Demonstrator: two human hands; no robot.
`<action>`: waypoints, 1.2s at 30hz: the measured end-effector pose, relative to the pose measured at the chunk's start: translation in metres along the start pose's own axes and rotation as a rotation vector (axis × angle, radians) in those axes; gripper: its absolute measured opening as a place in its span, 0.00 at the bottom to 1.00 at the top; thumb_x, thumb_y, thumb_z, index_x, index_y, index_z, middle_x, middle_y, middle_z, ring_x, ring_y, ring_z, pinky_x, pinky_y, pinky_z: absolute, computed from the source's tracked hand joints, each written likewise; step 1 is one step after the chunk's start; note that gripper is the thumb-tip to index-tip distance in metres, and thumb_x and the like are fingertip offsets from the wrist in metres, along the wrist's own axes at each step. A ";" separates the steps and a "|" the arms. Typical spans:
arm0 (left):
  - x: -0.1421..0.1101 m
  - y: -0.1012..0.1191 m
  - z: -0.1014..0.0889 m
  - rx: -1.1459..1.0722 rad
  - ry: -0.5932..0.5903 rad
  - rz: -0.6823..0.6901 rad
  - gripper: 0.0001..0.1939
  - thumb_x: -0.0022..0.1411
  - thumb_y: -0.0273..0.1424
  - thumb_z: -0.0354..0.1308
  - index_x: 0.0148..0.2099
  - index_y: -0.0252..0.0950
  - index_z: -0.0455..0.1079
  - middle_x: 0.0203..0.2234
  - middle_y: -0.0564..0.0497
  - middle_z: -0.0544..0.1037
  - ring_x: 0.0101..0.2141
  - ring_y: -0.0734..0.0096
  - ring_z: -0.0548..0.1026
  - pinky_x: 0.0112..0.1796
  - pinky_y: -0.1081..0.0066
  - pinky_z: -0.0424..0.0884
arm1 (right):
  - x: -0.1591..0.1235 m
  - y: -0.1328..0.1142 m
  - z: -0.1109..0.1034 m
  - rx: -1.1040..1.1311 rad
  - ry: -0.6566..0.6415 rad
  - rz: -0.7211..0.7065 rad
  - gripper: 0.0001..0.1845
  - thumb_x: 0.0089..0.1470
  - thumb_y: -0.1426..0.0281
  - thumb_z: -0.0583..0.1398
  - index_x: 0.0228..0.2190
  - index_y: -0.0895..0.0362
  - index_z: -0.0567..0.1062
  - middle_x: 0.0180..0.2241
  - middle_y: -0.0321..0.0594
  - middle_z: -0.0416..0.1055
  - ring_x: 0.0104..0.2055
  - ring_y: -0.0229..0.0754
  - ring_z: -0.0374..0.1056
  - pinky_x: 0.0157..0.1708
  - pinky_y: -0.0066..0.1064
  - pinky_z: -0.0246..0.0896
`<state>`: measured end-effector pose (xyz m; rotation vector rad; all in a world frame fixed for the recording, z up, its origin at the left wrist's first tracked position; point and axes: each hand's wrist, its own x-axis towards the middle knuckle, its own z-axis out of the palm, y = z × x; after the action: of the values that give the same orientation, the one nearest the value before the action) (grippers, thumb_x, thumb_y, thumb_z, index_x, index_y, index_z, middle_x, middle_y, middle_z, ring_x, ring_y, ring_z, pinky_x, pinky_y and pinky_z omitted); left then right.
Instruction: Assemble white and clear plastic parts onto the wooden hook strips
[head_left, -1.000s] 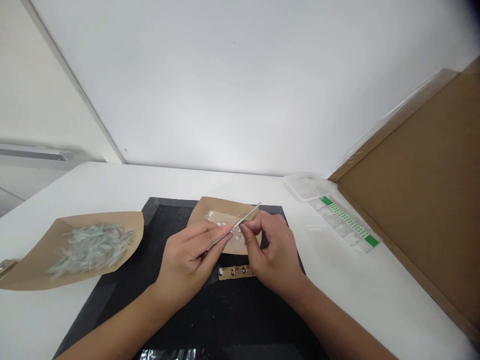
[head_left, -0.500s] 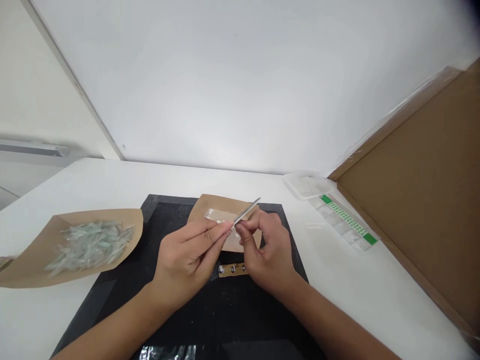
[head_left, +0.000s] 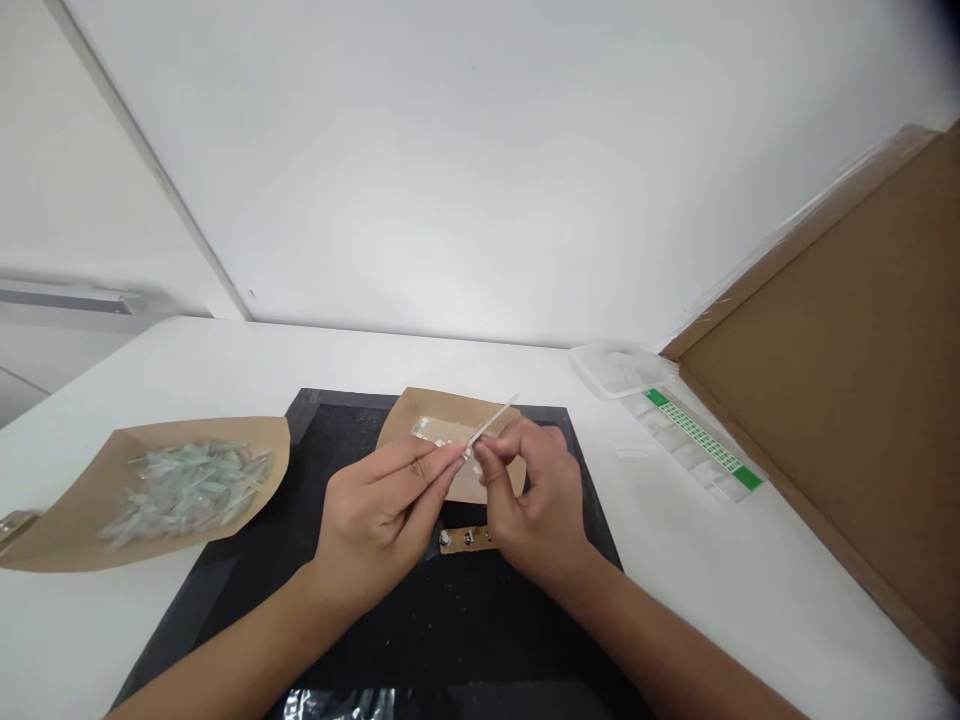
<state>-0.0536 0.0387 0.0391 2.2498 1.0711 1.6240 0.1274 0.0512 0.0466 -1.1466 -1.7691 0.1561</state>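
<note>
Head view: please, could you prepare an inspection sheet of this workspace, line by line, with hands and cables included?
Surface: white table with black mat.
Job's things: thin pale strip; central brown tray with small white pieces; brown bar, partly hidden.
Clutter: left brown tray with heaped translucent slivers; clear container and green-labelled case at right.
Hands: left hand pinches the strip; right hand has its fingers close beside it, grip unclear.
Cables: nothing seen.
Surroundings: white wall behind, cardboard panel at right.
</note>
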 end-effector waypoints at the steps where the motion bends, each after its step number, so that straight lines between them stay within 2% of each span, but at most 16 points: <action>1: 0.000 0.000 0.000 -0.005 -0.002 -0.003 0.18 0.67 0.18 0.63 0.56 0.37 0.80 0.40 0.49 0.84 0.38 0.73 0.82 0.42 0.74 0.80 | 0.000 0.000 0.000 0.001 0.002 -0.006 0.11 0.65 0.73 0.59 0.29 0.53 0.68 0.25 0.33 0.72 0.28 0.40 0.69 0.37 0.39 0.56; 4: -0.001 -0.002 0.002 0.004 -0.002 0.001 0.18 0.66 0.18 0.64 0.55 0.36 0.80 0.41 0.48 0.84 0.39 0.72 0.82 0.43 0.74 0.79 | 0.000 0.000 0.000 -0.012 0.035 0.009 0.11 0.65 0.73 0.59 0.29 0.53 0.68 0.25 0.33 0.72 0.28 0.40 0.69 0.38 0.39 0.56; 15: -0.001 -0.003 0.003 0.000 0.005 0.027 0.20 0.67 0.18 0.63 0.57 0.40 0.79 0.41 0.49 0.84 0.39 0.71 0.83 0.42 0.74 0.80 | 0.001 0.003 0.001 0.029 -0.012 -0.002 0.11 0.65 0.73 0.59 0.29 0.53 0.68 0.25 0.32 0.73 0.28 0.39 0.70 0.38 0.39 0.56; 21: -0.002 -0.005 0.003 0.034 0.001 0.064 0.21 0.67 0.17 0.63 0.59 0.40 0.78 0.41 0.49 0.84 0.39 0.71 0.83 0.42 0.74 0.80 | 0.004 0.005 -0.001 0.008 -0.032 0.065 0.12 0.65 0.71 0.60 0.28 0.53 0.68 0.26 0.32 0.74 0.29 0.40 0.69 0.39 0.39 0.57; 31: 0.000 -0.007 0.003 0.035 0.015 0.074 0.22 0.66 0.16 0.63 0.58 0.40 0.78 0.44 0.49 0.84 0.42 0.71 0.83 0.47 0.73 0.81 | 0.001 0.001 0.002 0.024 -0.051 0.042 0.12 0.64 0.72 0.60 0.27 0.53 0.69 0.24 0.32 0.73 0.28 0.40 0.69 0.37 0.38 0.57; 36: 0.001 -0.006 0.003 0.019 0.019 0.080 0.22 0.66 0.16 0.63 0.59 0.39 0.78 0.42 0.49 0.84 0.41 0.72 0.83 0.45 0.74 0.81 | 0.002 0.001 0.000 0.023 -0.052 0.039 0.12 0.64 0.72 0.60 0.27 0.53 0.69 0.25 0.33 0.73 0.29 0.41 0.70 0.38 0.38 0.57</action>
<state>-0.0538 0.0448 0.0356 2.3217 1.0177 1.6757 0.1278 0.0531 0.0477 -1.1702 -1.7870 0.2308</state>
